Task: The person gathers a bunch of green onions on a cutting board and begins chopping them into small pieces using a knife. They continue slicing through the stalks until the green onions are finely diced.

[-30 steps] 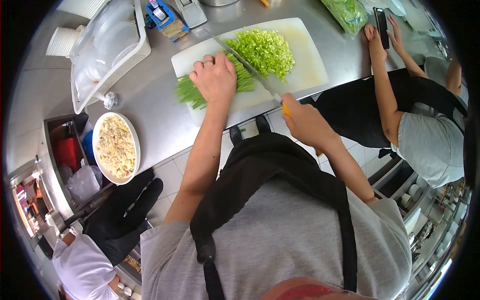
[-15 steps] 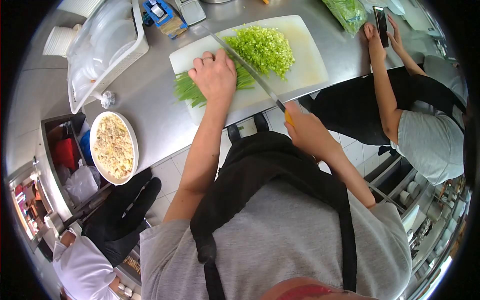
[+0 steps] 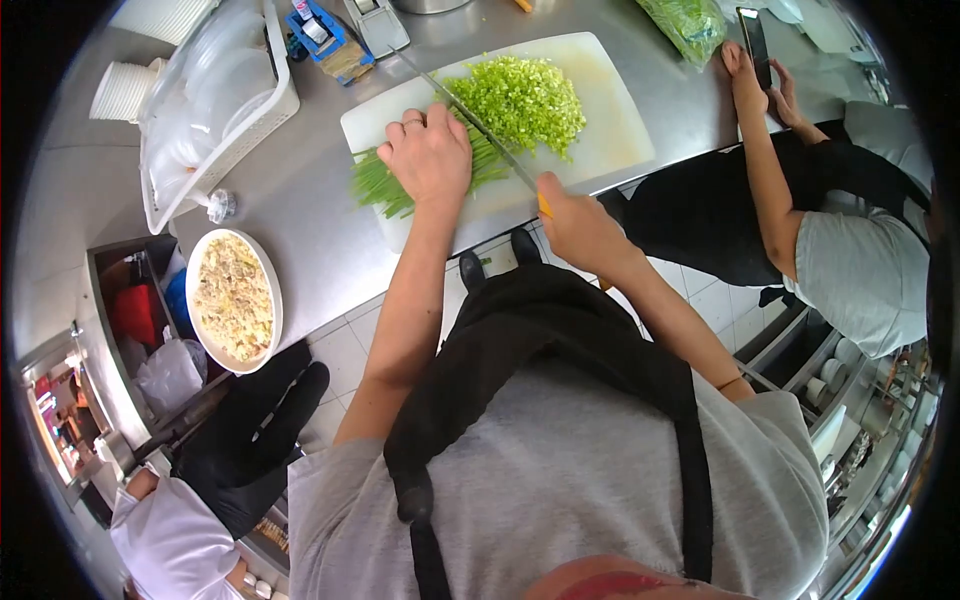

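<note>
From where I stand, the right hand [image 3: 583, 228] is closed round the yellow handle [image 3: 544, 206] of a long knife [image 3: 490, 137], whose blade slants across the white cutting board [image 3: 612, 112]. The left hand [image 3: 428, 158] has its fingers bent over a bundle of green stems [image 3: 380, 187], pressing them to the board; the blade runs just beside them, with a heap of chopped greens [image 3: 525, 105] on its other side.

For even slices, I'd say the fingertips want tucking back, knuckles facing the blade, thumb behind, stems lying square to the edge. A long, light stroke should suit such soft stalks better than a hard push down, and the holding hand would do well to shift back in small steps.

As for writing, I can't read any. Farther over the bench [image 3: 300, 235], the blue holder [image 3: 330, 42] has a pale patch, perhaps a label, too small to make out. Beyond the board, neither the bag of leaves [image 3: 688, 30] nor the phone [image 3: 754, 45] in a co-worker's hands [image 3: 747, 88] shows me a brand.
</note>
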Motion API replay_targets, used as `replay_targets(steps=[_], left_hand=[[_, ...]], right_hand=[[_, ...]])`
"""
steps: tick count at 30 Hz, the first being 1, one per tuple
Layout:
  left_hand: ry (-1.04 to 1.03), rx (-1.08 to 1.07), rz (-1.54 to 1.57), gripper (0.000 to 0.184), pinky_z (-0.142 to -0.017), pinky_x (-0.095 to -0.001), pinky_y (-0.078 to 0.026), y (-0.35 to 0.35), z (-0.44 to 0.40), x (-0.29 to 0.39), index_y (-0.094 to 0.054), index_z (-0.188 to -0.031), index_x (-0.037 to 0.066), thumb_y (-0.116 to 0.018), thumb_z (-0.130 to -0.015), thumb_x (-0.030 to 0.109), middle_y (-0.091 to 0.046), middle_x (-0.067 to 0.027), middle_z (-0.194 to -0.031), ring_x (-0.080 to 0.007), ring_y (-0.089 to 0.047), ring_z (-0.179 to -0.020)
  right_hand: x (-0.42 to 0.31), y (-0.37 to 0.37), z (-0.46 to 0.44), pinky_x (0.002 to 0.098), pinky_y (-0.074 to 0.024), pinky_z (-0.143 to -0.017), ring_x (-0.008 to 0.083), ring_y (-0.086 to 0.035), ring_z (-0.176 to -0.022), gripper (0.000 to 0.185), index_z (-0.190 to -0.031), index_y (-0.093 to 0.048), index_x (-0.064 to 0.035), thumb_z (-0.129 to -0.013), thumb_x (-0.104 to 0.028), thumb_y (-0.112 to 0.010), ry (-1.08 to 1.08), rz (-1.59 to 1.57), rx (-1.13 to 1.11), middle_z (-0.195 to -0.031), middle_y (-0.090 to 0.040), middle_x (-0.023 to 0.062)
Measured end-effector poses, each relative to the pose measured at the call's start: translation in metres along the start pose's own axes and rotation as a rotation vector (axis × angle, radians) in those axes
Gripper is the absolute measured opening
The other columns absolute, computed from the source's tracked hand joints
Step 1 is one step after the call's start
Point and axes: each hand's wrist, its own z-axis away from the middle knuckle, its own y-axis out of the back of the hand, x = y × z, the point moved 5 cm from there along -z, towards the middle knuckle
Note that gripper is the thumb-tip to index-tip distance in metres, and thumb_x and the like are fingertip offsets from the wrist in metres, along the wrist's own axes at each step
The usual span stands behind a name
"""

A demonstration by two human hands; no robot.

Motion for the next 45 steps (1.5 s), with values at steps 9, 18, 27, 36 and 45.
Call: replay_targets(steps=[9, 18, 27, 36, 45], left_hand=[[-0.085, -0.473, 0.185, 0.074, -0.095, -0.0522, -0.029, 0.019, 0.001, -0.012, -0.045, -0.13, 0.003, -0.062, -0.077, 0.052, -0.048, -0.018, -0.129, -0.0339, -0.042, -0.118], [-0.435, -0.48, 0.071, 0.102, -0.097, -0.0536, -0.026, 0.016, 0.018, -0.009, -0.028, -0.14, -0.002, -0.073, -0.066, 0.053, -0.039, -0.0163, -0.136, -0.0321, -0.037, -0.121], [-0.33, -0.497, 0.045, 0.101, -0.098, -0.0473, -0.029, 0.018, 0.002, 0.011, -0.029, -0.14, 0.0, -0.074, -0.066, 0.05, -0.041, -0.0166, -0.135, -0.0315, -0.038, -0.123], [-0.21, -0.689, 0.025, 0.123, -0.098, -0.055, -0.025, 0.021, -0.007, 0.012, -0.024, -0.142, 0.001, -0.082, -0.049, 0.057, -0.041, -0.0156, -0.136, -0.0317, -0.037, -0.124], [-0.174, -0.607, 0.033, 0.125, -0.1, -0.0661, -0.019, 0.022, -0.002, 0.016, -0.023, -0.143, 0.002, -0.081, -0.048, 0.059, -0.037, -0.0162, -0.14, -0.0334, -0.03, -0.131]], right_hand=[[-0.002, 0.002, 0.001, 0.0591, -0.0412, -0.072, 0.0495, -0.057, -0.078, 0.022, -0.105, -0.04, -0.0037, -0.084, -0.008, -0.044, 0.027, -0.015, 0.013, -0.078, -0.061, 0.0273], [0.005, 0.006, 0.002, 0.0574, -0.0427, -0.073, 0.0486, -0.058, -0.079, 0.022, -0.104, -0.041, -0.0028, -0.084, -0.009, -0.045, -0.011, 0.026, 0.0, -0.079, -0.061, 0.0282], [0.011, 0.02, 0.009, 0.0572, -0.0433, -0.073, 0.046, -0.059, -0.08, 0.02, -0.103, -0.041, -0.0018, -0.085, -0.01, -0.046, -0.024, 0.087, 0.019, -0.078, -0.062, 0.0259], [0.003, 0.028, 0.017, 0.0576, -0.0426, -0.072, 0.0477, -0.058, -0.078, 0.02, -0.101, -0.039, -0.0009, -0.085, -0.009, -0.047, 0.003, 0.038, 0.025, -0.075, -0.061, 0.027], [-0.003, 0.036, 0.025, 0.0572, -0.0425, -0.072, 0.048, -0.058, -0.081, 0.021, -0.101, -0.039, -0.0018, -0.085, -0.011, -0.05, -0.026, 0.032, 0.012, -0.079, -0.061, 0.0273]])
